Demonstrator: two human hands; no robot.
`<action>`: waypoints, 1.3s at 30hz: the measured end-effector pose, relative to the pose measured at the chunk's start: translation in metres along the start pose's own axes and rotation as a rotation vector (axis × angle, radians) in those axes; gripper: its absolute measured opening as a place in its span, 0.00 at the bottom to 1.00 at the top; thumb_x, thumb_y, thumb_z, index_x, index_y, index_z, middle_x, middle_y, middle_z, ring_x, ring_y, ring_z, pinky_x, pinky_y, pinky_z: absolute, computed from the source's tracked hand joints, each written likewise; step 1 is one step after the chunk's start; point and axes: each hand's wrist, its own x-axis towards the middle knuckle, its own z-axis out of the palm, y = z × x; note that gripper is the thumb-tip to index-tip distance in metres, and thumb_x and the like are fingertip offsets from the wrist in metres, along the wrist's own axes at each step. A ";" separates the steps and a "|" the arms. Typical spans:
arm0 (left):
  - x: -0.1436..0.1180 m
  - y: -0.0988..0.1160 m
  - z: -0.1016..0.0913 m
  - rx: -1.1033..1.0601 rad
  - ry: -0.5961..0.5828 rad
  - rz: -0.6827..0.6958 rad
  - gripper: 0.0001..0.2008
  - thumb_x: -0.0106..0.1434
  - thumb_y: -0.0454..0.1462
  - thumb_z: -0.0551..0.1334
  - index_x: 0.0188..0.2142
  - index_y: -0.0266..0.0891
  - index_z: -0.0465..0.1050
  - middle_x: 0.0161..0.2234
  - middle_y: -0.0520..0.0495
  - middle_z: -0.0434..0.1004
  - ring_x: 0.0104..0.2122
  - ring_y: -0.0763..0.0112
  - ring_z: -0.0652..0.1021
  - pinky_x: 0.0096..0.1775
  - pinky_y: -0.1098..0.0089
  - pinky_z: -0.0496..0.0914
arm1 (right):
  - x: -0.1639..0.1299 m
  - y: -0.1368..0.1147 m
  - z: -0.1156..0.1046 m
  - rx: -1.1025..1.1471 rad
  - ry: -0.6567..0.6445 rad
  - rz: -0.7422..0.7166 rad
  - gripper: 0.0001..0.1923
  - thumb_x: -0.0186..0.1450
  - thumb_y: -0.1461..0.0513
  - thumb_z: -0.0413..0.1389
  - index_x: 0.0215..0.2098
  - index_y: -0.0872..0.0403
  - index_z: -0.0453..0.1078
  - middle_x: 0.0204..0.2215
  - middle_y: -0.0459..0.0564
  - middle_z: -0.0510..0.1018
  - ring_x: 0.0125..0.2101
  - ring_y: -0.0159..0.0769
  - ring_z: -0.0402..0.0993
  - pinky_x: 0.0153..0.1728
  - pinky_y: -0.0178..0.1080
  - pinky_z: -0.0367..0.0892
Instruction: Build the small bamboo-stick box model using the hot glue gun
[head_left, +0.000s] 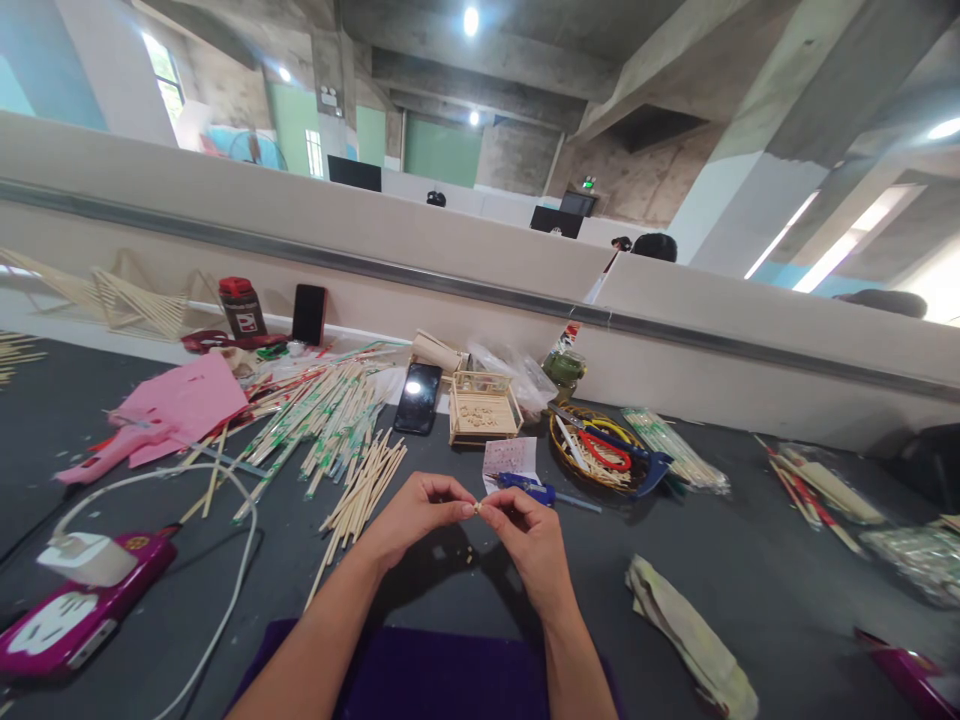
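The left hand (435, 508) and the right hand (526, 528) are meeting in the middle, just over the table (592, 610). Each one is pinching with its thumb and fingertips, and between them they are holding a tiny pale bit (477, 508). It is looking like wood, but it is too small for me to be sure. The fingers are covering most of it, so I cannot tell its shape.

A few little crumbs (469, 555) are lying on the table below the hands. Behind the fingers, a blue glue gun (529, 488) is resting by a sheet of paper (511, 455). A small wooden tray with rails (486, 418) is sitting farther back.

For doing this well, I think soft pinching is best, because squeezing hard could be snapping such a small thing or making it pop away. Both hands should be staying steady and low, so a dropped bit is not rolling far. The fingertips should be minding the glue gun's tip, as it may be hot.
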 end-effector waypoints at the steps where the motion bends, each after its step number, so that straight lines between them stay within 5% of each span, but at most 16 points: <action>1: 0.000 0.000 0.000 0.006 -0.001 -0.002 0.11 0.51 0.44 0.71 0.28 0.38 0.81 0.26 0.48 0.78 0.27 0.71 0.72 0.32 0.71 0.61 | 0.000 0.000 0.000 0.000 0.001 0.003 0.11 0.60 0.55 0.61 0.29 0.55 0.74 0.24 0.45 0.75 0.26 0.32 0.66 0.29 0.33 0.61; 30: 0.000 0.000 0.002 0.008 0.007 -0.014 0.10 0.51 0.43 0.70 0.28 0.37 0.80 0.25 0.48 0.76 0.26 0.73 0.70 0.31 0.72 0.61 | 0.000 0.004 0.000 -0.014 0.008 -0.007 0.11 0.61 0.55 0.60 0.31 0.55 0.75 0.27 0.47 0.77 0.29 0.33 0.69 0.33 0.34 0.62; 35: 0.005 -0.006 -0.001 -0.072 0.092 -0.073 0.12 0.49 0.43 0.72 0.28 0.37 0.81 0.27 0.47 0.77 0.27 0.73 0.71 0.30 0.73 0.62 | 0.003 0.012 -0.005 -0.054 0.091 0.038 0.13 0.62 0.53 0.58 0.31 0.55 0.74 0.25 0.45 0.74 0.26 0.32 0.65 0.30 0.33 0.60; 39: 0.010 -0.016 -0.008 -0.232 0.193 -0.113 0.14 0.48 0.44 0.73 0.30 0.37 0.80 0.29 0.46 0.78 0.28 0.74 0.73 0.29 0.75 0.64 | 0.005 0.023 -0.010 -0.234 -0.054 0.100 0.10 0.61 0.57 0.57 0.28 0.55 0.73 0.22 0.44 0.73 0.25 0.32 0.64 0.28 0.33 0.58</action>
